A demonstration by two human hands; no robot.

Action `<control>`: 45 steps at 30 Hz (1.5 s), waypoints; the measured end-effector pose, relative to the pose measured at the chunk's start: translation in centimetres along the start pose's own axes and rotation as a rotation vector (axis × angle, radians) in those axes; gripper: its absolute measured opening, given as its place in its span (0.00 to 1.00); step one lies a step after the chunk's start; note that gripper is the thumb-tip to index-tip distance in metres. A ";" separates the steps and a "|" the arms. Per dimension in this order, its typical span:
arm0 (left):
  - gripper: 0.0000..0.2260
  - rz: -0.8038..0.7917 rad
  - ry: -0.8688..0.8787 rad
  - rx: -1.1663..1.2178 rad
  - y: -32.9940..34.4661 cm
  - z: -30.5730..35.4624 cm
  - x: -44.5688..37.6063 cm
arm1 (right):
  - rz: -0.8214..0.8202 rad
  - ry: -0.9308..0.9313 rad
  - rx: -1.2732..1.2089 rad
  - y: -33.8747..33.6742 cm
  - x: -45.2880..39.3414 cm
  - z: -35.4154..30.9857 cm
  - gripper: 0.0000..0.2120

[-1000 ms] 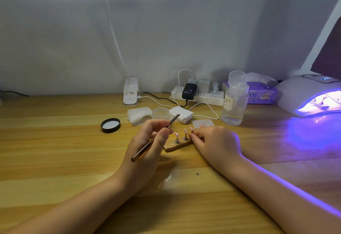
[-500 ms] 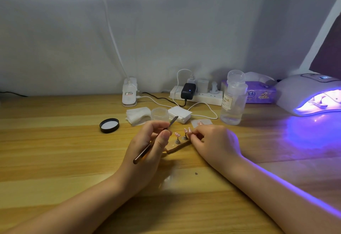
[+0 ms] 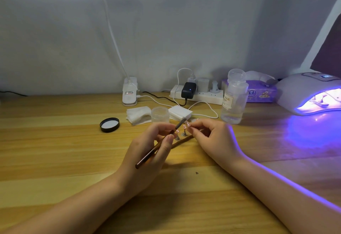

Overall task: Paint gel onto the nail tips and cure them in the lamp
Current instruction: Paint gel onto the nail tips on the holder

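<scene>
Holding the brush (image 3: 160, 143) like a pen, the left hand (image 3: 147, 152) has thumb and fingers (image 3: 168, 140) curled round its shaft. The long axis runs from the handle end near the wrist up and away to the bristle end, which sits just beside the tips (image 3: 185, 125). These pale pink tips stand on small stands on a thin wooden strip (image 3: 181, 141) lying between the two hands. The right hand (image 3: 212, 137) comes in from the other side of the tips, its fingers (image 3: 193, 130) curled and pinching at one of them or its stand; which one I cannot tell, the contact being small and partly hidden. So the tips lie ahead of the brush, close off its bristle end, and the left hand is the one placed to paint while the right steadies.

The bench (image 3: 55, 150) is pale wood with a striped grain. Behind the tips stands a small clear jar (image 3: 160, 114), with its black lid (image 3: 109, 124) further to the left and white pads (image 3: 138, 114) between them. To the right of the tips stands a clear bottle (image 3: 234, 102), and well beyond it the lamp (image 3: 311, 93), lit violet, with something already inside. A power strip (image 3: 197, 95) sits against the grey wall behind.
</scene>
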State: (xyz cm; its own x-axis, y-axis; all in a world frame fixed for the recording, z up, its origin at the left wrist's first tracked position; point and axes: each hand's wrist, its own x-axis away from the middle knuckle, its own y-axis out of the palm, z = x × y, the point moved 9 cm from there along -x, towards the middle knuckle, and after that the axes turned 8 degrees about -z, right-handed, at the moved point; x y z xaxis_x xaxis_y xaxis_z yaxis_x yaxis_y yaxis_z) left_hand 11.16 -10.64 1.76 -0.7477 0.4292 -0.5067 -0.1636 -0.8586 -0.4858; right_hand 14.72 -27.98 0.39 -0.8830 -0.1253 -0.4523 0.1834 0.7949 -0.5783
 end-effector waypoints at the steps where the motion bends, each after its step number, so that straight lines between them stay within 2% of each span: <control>1: 0.12 -0.001 0.007 -0.008 0.0 0.1 0.0 | 0.002 -0.010 -0.006 0.0 0.0 -0.1 0.06; 16: 0.12 0.048 0.079 0.021 -0.3 0.6 0.3 | 0.049 -0.029 0.025 -0.5 0.2 -0.6 0.06; 25: 0.13 0.025 0.043 0.023 -0.1 0.2 0.2 | 0.053 -0.080 0.073 -0.6 0.4 -1.5 0.07; 32: 0.13 0.051 0.066 0.179 -0.3 0.3 0.2 | 0.048 -0.086 0.021 -0.6 0.3 -1.4 0.07; 45: 0.11 0.093 0.021 0.121 -0.8 -0.7 0.1 | 0.025 -0.159 -0.003 -0.3 0.3 -1.8 0.05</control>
State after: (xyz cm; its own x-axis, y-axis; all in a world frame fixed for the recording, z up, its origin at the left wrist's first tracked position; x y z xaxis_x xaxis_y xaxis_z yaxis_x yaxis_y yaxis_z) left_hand 11.66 -9.70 1.64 -0.7501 0.3507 -0.5607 -0.1718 -0.9220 -0.3469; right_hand 13.64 -27.16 1.64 -0.7986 -0.1976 -0.5685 0.2031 0.8007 -0.5636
